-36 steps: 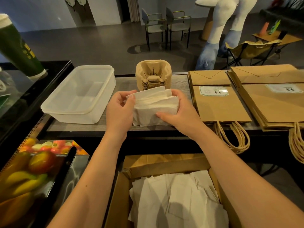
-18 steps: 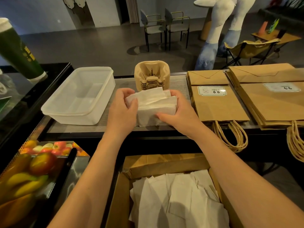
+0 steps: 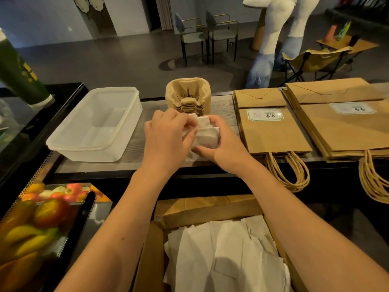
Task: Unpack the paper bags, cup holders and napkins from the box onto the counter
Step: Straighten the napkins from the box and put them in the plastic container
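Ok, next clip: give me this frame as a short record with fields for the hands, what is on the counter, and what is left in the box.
left hand: grips the napkin stack
right hand: grips the same stack from the right
counter: clear plastic tub, cup holders, two piles of paper bags
box: white napkins inside
unpacking: not finished

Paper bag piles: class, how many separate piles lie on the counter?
2. One pile of paper bags lies right of the hands; a second pile lies further right, running past the frame edge. More could be out of view.
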Demonstrator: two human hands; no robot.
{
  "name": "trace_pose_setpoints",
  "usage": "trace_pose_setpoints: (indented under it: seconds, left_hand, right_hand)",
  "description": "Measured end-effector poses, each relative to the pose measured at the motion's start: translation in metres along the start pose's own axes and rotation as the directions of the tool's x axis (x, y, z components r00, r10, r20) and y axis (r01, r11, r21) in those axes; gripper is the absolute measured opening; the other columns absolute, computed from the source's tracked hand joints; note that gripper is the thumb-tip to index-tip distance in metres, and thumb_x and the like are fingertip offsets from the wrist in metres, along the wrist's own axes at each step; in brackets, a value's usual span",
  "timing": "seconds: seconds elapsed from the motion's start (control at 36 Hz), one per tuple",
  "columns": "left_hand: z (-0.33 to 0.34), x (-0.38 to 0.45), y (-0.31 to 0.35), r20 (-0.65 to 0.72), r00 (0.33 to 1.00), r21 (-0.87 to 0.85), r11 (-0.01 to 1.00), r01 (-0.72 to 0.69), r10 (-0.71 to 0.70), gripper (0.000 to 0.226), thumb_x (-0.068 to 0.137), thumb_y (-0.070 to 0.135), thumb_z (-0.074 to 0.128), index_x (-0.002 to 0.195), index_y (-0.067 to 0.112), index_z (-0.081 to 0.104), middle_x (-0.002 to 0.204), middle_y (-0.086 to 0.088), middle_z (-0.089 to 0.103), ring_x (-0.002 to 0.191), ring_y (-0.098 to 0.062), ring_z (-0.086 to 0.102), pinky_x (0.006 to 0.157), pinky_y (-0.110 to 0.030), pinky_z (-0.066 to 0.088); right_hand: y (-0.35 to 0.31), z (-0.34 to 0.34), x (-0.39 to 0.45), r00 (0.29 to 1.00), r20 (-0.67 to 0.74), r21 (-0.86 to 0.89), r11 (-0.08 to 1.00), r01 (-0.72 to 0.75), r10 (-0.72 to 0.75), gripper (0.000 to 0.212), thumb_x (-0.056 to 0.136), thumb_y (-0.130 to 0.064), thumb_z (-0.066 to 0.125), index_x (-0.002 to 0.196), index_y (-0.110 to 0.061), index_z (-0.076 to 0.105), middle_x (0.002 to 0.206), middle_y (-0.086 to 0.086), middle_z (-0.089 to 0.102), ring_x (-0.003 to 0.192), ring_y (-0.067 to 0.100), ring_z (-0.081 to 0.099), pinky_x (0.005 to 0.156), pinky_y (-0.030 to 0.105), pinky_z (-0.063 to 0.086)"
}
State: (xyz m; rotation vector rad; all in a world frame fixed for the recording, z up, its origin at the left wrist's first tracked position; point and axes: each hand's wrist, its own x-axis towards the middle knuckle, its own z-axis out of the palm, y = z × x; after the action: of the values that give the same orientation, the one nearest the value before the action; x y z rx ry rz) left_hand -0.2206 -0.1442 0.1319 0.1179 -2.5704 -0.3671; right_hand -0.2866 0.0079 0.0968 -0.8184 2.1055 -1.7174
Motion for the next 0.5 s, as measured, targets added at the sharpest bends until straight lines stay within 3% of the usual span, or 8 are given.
trace_pose_setpoints:
  seconds: [0.11, 0.22, 0.36, 0.5]
  left_hand:
    - [0.001, 0.002, -0.003, 0.012, 1.000, 0.019, 1.000, 0.015, -0.016, 0.008, 0.093, 0.029, 0.069, 0.099, 0.028, 0.065, 0.103, 0.009, 0.061, 0.101, -0.017, 0.049, 0.082, -0.035, 0.033]
    - [0.001, 0.001, -0.005, 0.014, 1.000, 0.034, 0.999, -0.021, 0.021, 0.013, 0.091, 0.029, 0.071, 0.102, 0.028, 0.064, 0.101, 0.010, 0.062, 0.096, -0.014, 0.052, 0.082, -0.038, 0.039]
    - [0.001, -0.001, -0.009, 0.011, 0.995, 0.059, 0.993, -0.098, 0.097, 0.012, 0.091, 0.029, 0.071, 0.102, 0.024, 0.068, 0.103, 0.004, 0.063, 0.097, -0.019, 0.053, 0.080, -0.037, 0.039]
    - [-0.003, 0.004, -0.015, -0.070, 0.997, 0.030, 0.999, -0.022, 0.024, 0.028, 0.093, 0.028, 0.068, 0.121, 0.021, 0.065, 0.118, -0.002, 0.062, 0.109, -0.023, 0.051, 0.088, -0.034, 0.040]
  right_hand:
    - [0.000, 0.000, 0.000, 1.000, 0.012, -0.003, 1.000, 0.005, -0.005, 0.068, 0.085, -0.020, 0.083, 0.136, -0.036, 0.041, 0.120, -0.023, 0.053, 0.107, 0.002, 0.061, 0.084, 0.016, 0.055]
    - [0.001, 0.001, 0.001, 1.000, 0.004, -0.009, 1.000, 0.001, -0.001, 0.068, 0.085, -0.020, 0.083, 0.135, -0.038, 0.040, 0.120, -0.025, 0.051, 0.111, 0.005, 0.058, 0.090, 0.019, 0.051]
    - [0.001, 0.001, 0.001, 1.000, 0.009, -0.027, 1.000, 0.006, -0.005, 0.068, 0.085, -0.021, 0.083, 0.137, -0.035, 0.041, 0.120, -0.025, 0.050, 0.109, 0.003, 0.057, 0.083, 0.013, 0.051]
    - [0.000, 0.000, 0.002, 1.000, 0.002, -0.025, 1.000, -0.009, 0.009, 0.066, 0.084, -0.018, 0.083, 0.132, -0.036, 0.041, 0.119, -0.024, 0.050, 0.110, 0.004, 0.055, 0.084, 0.018, 0.052]
